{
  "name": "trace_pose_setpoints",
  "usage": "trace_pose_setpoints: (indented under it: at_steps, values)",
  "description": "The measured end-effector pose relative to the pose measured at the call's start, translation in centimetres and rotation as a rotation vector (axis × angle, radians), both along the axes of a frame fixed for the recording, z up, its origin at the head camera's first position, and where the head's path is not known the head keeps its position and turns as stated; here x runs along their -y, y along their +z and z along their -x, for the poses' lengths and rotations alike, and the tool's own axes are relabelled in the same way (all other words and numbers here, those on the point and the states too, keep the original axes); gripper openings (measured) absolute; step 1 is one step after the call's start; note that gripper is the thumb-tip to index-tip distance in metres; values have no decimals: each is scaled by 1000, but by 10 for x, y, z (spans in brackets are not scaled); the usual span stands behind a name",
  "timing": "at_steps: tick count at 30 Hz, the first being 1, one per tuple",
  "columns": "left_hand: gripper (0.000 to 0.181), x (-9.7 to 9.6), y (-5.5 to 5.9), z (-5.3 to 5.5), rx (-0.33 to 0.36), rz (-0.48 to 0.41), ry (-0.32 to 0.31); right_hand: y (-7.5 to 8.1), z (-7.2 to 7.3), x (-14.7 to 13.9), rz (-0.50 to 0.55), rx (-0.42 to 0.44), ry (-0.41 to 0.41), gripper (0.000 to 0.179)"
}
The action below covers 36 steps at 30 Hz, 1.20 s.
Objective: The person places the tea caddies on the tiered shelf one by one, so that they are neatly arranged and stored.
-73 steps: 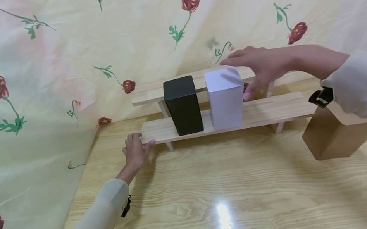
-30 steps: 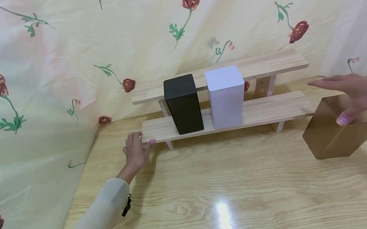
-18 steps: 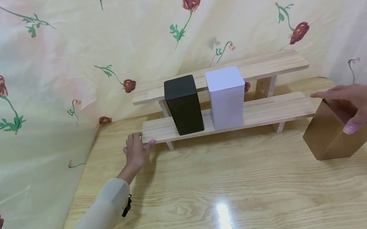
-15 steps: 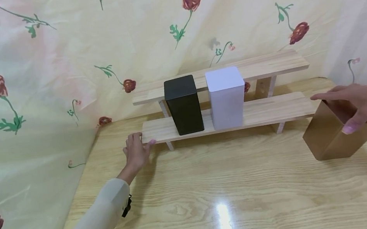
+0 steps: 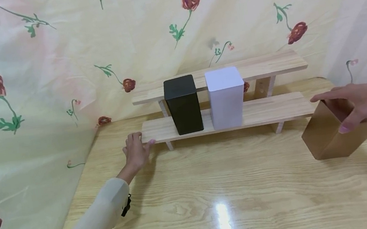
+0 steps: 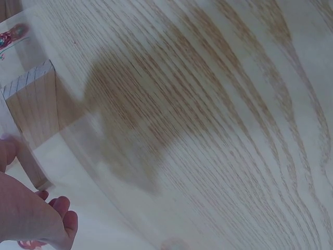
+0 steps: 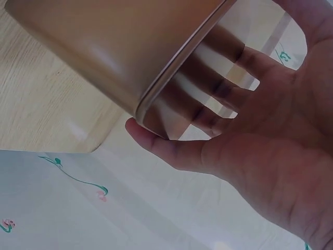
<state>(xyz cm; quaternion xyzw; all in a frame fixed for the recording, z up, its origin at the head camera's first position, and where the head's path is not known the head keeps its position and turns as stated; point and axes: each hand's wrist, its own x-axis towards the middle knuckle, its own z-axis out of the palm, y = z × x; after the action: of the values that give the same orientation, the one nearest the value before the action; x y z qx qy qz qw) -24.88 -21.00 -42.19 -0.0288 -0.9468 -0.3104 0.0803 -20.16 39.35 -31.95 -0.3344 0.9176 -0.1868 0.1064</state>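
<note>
My left hand (image 5: 136, 152) holds the left end of the lower board of a wooden two-tier shelf (image 5: 274, 107), thumb along its front edge. In the left wrist view its fingers (image 6: 67, 213) bend round the board's end. At the right, my right hand (image 5: 361, 101) spans the top of a shiny brown tin box (image 5: 327, 137) standing on the table. In the right wrist view the fingers (image 7: 229, 91) reach behind the box's far edge, the little finger lies at one corner, and the thumb tip is out of frame.
On the lower board stand a black box (image 5: 184, 110) and, to its right, a white box (image 5: 226, 104). Flower-printed cloth (image 5: 143, 26) hangs behind and at the sides. A light wood table (image 5: 180, 193) lies under everything, with a bright reflection near its front.
My right hand has left the white box, moved right and lowered onto the brown tin box, where its thumb has shifted slightly. The left hand has stayed on the shelf's end.
</note>
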Motion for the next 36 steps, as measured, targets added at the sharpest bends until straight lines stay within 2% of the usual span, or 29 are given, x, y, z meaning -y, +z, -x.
trace_pose_setpoints:
  at_steps: [2,4,8,12,16,24,30,32,36]
  values:
    - [62,0,0,0,-3,1,0,0,0,0,-36,-47,-38,92]
    - [62,0,0,1,-4,2,2,0,0,-1,-48,-49,-62,90]
    - [62,0,0,3,-4,4,6,2,2,0,-42,-41,-34,89]
    - [62,1,0,4,3,6,14,8,3,2,-131,-141,-56,87]
    - [62,1,-1,6,2,11,21,13,5,3,-186,-184,-69,89]
    - [62,0,-1,6,7,5,33,25,8,3,-203,-107,-41,90]
    - [62,0,-2,6,9,2,29,42,10,8,-162,-43,-88,92]
    - [62,0,-2,6,9,-3,24,45,11,8,-146,-42,-95,92]
    - [62,1,-3,6,6,-3,19,50,15,9,-177,-112,-63,94]
